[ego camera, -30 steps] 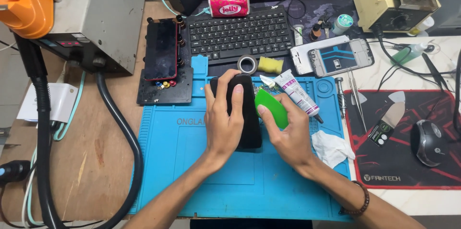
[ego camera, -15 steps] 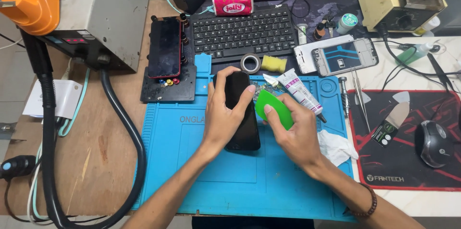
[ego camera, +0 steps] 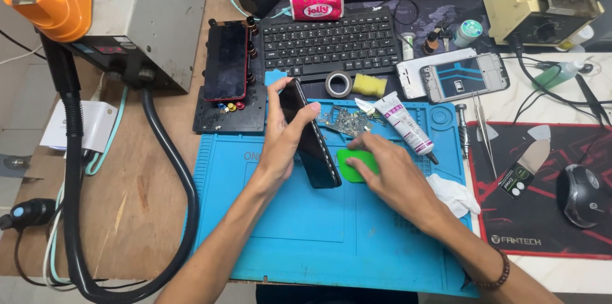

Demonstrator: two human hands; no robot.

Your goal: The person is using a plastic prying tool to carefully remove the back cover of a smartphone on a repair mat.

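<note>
My left hand grips a black phone and holds it tilted on its edge above the blue work mat. My right hand rests flat on a green plastic card that lies on the mat right beside the phone. A small circuit board lies on the mat just behind the card. A white glue tube lies at the right of the board.
Behind the mat are a black keyboard, a tape roll, a yellow sponge and a phone on a black jig. An opened phone frame, tweezers, mouse and white tissue lie to the right. A thick black hose curves at the left.
My left hand has lifted the phone from lying flat on the mat to standing tilted on its edge. My right hand has lowered the green card onto the mat.
</note>
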